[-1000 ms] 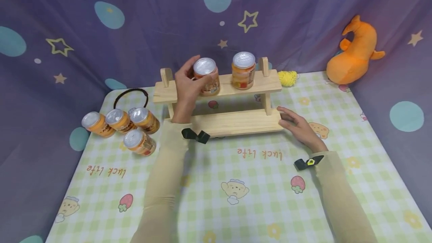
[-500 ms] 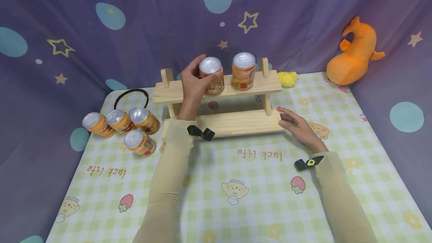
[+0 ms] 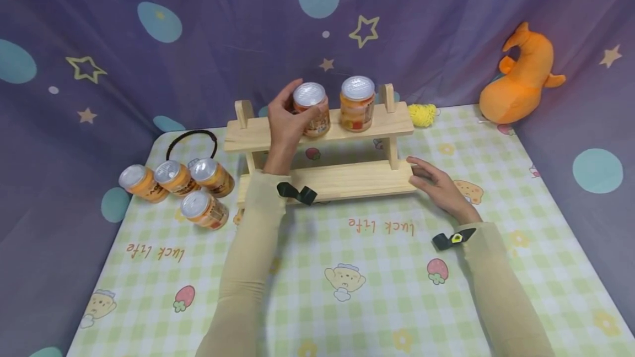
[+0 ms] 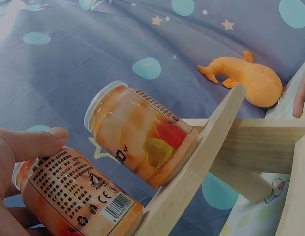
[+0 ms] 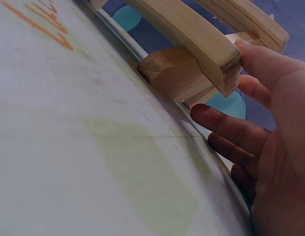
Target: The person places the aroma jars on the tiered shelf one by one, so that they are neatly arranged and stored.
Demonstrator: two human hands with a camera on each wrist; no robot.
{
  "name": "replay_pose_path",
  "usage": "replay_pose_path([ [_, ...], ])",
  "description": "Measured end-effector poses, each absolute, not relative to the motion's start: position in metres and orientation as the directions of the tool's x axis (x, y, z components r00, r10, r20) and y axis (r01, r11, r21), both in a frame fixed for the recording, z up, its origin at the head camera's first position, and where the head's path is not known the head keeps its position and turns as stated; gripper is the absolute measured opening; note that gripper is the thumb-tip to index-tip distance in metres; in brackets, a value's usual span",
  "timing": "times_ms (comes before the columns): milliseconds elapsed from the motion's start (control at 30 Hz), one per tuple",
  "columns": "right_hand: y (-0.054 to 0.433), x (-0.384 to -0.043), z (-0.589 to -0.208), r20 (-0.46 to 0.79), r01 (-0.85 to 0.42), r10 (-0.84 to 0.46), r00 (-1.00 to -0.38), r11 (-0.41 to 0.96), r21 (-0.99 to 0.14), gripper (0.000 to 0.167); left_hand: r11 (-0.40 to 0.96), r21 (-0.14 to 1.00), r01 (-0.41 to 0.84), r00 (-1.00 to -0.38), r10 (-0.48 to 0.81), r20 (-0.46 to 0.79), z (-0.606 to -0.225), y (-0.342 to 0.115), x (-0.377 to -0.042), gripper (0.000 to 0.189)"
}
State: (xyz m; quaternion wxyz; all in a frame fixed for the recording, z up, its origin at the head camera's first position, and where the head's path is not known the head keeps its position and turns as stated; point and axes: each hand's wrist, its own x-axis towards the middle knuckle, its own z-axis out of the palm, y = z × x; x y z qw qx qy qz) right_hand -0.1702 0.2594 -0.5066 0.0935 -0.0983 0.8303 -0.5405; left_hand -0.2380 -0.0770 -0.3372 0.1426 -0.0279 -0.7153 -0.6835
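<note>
On the upper plank of a two-tier wooden shelf (image 3: 268, 132), my left hand (image 3: 286, 128) grips an orange jar (image 3: 316, 120) with a silvery lid. Its thumb and fingers lie around the jar's sides, and the left wrist view shows the printed label with a barcode on this jar (image 4: 83, 191). A second jar (image 3: 358, 104) stands upright just to its right, with a narrow gap between them. At the right end of the lower plank (image 3: 352, 178), my right hand (image 3: 439, 189) touches the wood with loosely extended fingers, seen closer in the right wrist view.
Several similar jars (image 3: 205, 211) stand grouped on the checked cloth (image 3: 387, 318) at the left. Behind them lies a dark brown loop (image 3: 192, 133). An orange plush toy (image 3: 526, 81) sits at the back right, and a yellow yarn bundle (image 3: 421, 115) lies beside the shelf.
My left hand has shifted a little to the right along the upper plank with the jar, closer to the second jar. My right hand has stayed at the lower plank's end.
</note>
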Motion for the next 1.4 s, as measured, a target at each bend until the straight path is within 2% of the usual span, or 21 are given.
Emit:
replay_pose_path([
  [367, 0.259, -0.171, -0.505, -0.063, -0.052, -0.260, -0.964, 0.411, -0.910, 0.057, 0.108, 0.961, 0.256, -0.961, -0.081, 0.265, -0.334, -0.083, -0.234, 0.076],
  [733, 0.260, -0.171, -0.504, -0.069, -0.044, -0.257, -0.964, 0.409, -0.911, 0.057, 0.121, 0.945, 0.304, -0.944, -0.098, 0.316, -0.331, -0.097, -0.226, 0.076],
  [1000, 0.259, -0.171, -0.505, -0.066, -0.047, -0.259, -0.964, 0.409, -0.911, 0.057, 0.132, 0.953, 0.273, -0.953, -0.102, 0.287, -0.330, -0.108, -0.219, 0.076],
  [1400, 0.259, -0.170, -0.505, -0.074, -0.042, -0.257, -0.964, 0.419, -0.907, 0.058, 0.156, 0.934, 0.320, -0.933, -0.121, 0.340, -0.330, -0.124, -0.204, 0.075],
])
